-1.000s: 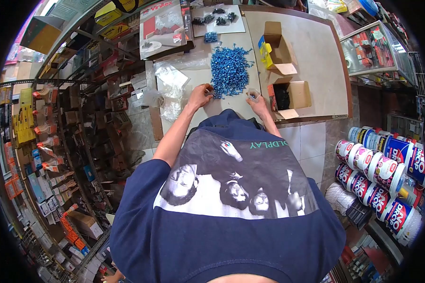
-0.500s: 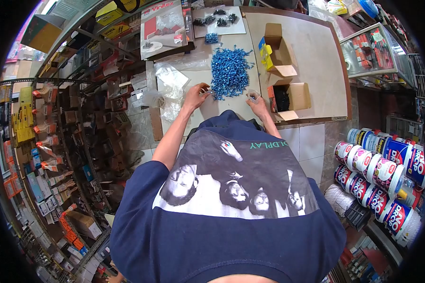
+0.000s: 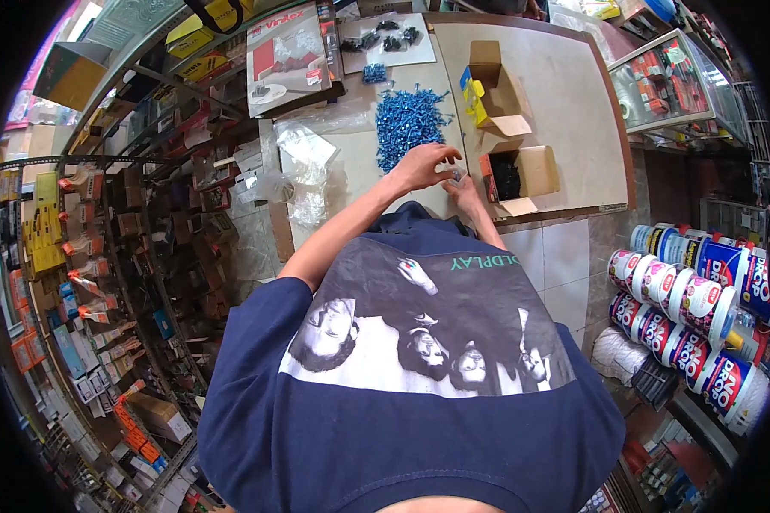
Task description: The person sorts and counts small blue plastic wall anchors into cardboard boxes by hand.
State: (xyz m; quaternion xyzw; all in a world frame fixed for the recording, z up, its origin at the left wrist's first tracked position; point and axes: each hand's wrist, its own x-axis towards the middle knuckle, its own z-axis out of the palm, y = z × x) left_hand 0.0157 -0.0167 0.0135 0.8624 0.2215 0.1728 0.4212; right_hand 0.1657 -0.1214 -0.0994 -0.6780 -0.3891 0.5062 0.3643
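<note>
A pile of blue screws or wall plugs [image 3: 409, 124], too small to tell which, lies on the table in front of me. My right hand [image 3: 468, 198], closed, holds a small clear plastic bag [image 3: 458, 177] upright beside the pile's near right corner. My left hand [image 3: 423, 167] reaches across the pile's near edge, fingers curled and bent over the bag's mouth. What its fingertips hold, if anything, is too small to make out. A small open box [image 3: 539, 171] with black pieces [image 3: 506, 178] inside stands just right of my right hand.
A yellow-sided open box [image 3: 500, 94] stands farther back. Clear plastic bags [image 3: 308, 158] lie on the left, below a Vinlex box [image 3: 287, 64]. A small blue bundle [image 3: 374, 73] and a white board [image 3: 402, 53] with black packets are behind the pile. Paint tubs [image 3: 684, 291] stand lower right.
My left hand has moved right, from the pile's left near corner to above the bag in my right hand. My right hand stays almost in place, still holding the bag.
</note>
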